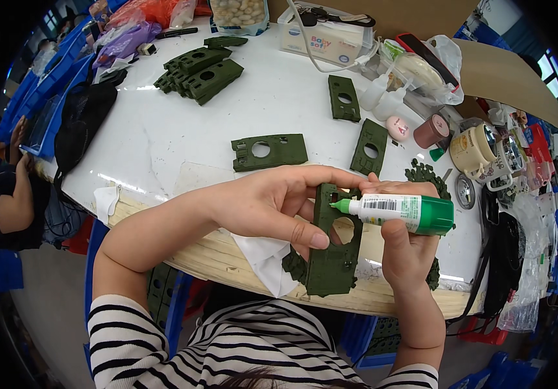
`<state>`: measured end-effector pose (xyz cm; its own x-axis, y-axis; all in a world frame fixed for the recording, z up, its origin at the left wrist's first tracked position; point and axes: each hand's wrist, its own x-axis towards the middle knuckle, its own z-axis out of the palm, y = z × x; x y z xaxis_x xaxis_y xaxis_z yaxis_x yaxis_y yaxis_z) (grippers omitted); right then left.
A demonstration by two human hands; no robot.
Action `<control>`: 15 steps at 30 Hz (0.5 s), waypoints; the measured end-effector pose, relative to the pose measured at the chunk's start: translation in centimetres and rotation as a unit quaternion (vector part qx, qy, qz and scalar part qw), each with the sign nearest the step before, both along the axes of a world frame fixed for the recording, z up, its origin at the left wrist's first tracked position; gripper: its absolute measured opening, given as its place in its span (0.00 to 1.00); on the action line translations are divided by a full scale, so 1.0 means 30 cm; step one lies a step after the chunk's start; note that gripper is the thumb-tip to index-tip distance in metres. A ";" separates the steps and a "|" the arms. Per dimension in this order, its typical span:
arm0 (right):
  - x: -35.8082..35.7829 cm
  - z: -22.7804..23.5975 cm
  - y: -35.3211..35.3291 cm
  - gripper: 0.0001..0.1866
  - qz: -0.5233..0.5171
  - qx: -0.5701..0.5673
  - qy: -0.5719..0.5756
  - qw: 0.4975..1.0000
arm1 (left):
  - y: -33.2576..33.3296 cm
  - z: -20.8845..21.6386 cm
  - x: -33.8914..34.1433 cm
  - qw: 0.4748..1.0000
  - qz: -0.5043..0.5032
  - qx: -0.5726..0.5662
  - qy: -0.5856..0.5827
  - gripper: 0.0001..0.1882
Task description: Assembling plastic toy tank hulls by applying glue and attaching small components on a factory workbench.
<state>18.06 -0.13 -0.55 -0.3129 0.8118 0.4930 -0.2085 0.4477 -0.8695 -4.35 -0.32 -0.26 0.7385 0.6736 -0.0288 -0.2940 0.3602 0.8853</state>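
My left hand [259, 201] grips a dark green plastic model-tank hull [331, 269] with a round hole, thumb on top and fingers behind it. In my right hand [412, 256] lies a white-and-green glue bottle [388, 210], tilted sideways. Its bright green nozzle points left, at the upper part of the hull; whether it touches cannot be told. Matching hull pieces [285, 152], [377, 136] lie just beyond my hands, and another hull [342, 111] sits farther back. Small green parts [429, 174] are heaped right of my right hand.
Several hulls [211, 81] are stacked at the back left. A clear box [324, 42], small white bottles [389, 100], a brown thread spool [431, 131] and a cream mug [470, 150] crowd the right. White tissue [263, 262] hangs over the wooden table edge. Another person's arm [19, 194] shows far left.
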 end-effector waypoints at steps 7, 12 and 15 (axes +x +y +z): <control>0.019 0.027 0.010 0.20 0.001 -0.052 0.056 0.997 | 0.007 0.012 0.005 0.999 -0.002 0.041 -0.027 0.40; 0.028 0.035 0.022 0.17 0.008 -0.028 0.040 0.999 | 0.003 0.020 -0.003 0.999 -0.010 0.032 -0.012 0.39; 0.023 0.036 0.019 0.14 0.013 -0.030 0.068 0.997 | 0.004 0.021 -0.001 0.999 -0.009 0.034 -0.010 0.39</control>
